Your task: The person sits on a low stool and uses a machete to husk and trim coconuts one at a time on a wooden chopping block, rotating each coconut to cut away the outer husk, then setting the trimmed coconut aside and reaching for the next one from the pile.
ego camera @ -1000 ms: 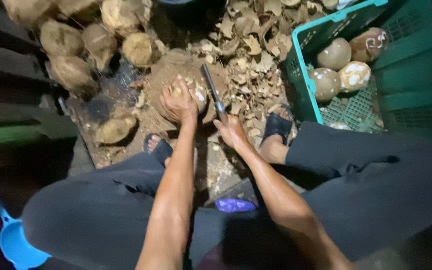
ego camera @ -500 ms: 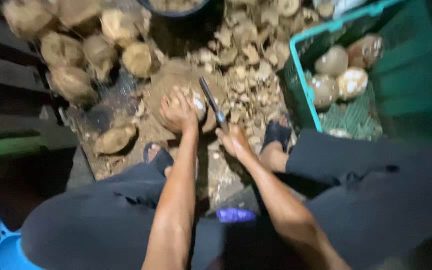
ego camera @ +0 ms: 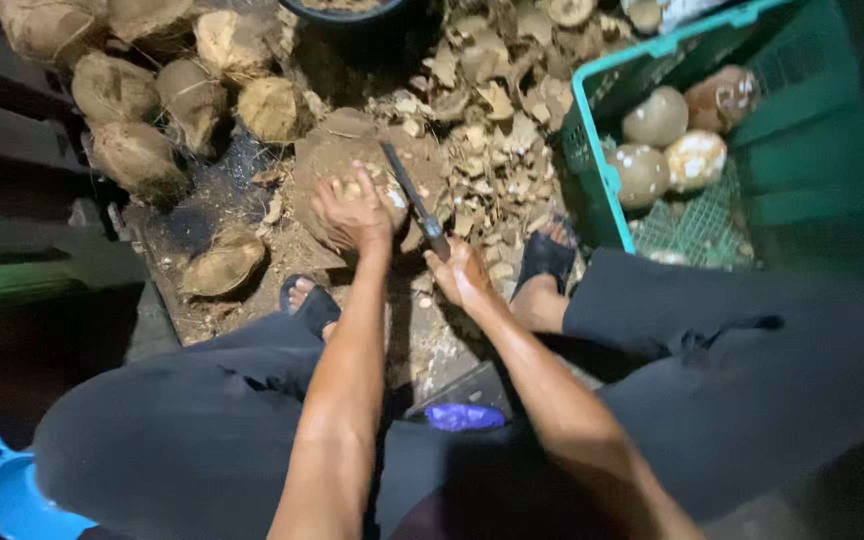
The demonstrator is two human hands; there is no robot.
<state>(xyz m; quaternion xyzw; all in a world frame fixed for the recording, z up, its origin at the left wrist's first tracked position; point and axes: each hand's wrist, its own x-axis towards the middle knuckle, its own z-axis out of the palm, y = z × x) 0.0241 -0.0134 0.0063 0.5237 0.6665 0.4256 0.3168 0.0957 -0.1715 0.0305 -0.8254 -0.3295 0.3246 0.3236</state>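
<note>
At the far left, a bright blue plastic scoop (ego camera: 12, 495) is lying on the dark floor beside the person's knee. Above it, a heap of brown, fibrous unhusked coconuts (ego camera: 142, 90) is sitting along the top left, and a split brown husk half (ego camera: 220, 265) is lying on the dirt just below them. Moving inward, the left hand (ego camera: 352, 208) is pressing down with fingers curled over a pale, partly peeled round coconut (ego camera: 367, 190), which is resting on a round brown wooden chopping block (ego camera: 332, 160) in front of the person's feet in dark sandals. Just to its right, the right hand (ego camera: 462, 272) is clamped around the handle of a long dark-bladed knife (ego camera: 414, 200), whose blade is angling up and left, its tip lying close beside the held coconut; whether the edge is touching the shell cannot be told. A litter of tan husk chips (ego camera: 497, 130) is spreading over the ground behind the block. Low between the knees, a small purple-blue object (ego camera: 464, 416) is showing. At the right, a green plastic lattice crate (ego camera: 592, 150) is holding several smooth, pale peeled coconuts (ego camera: 657, 118).
</note>
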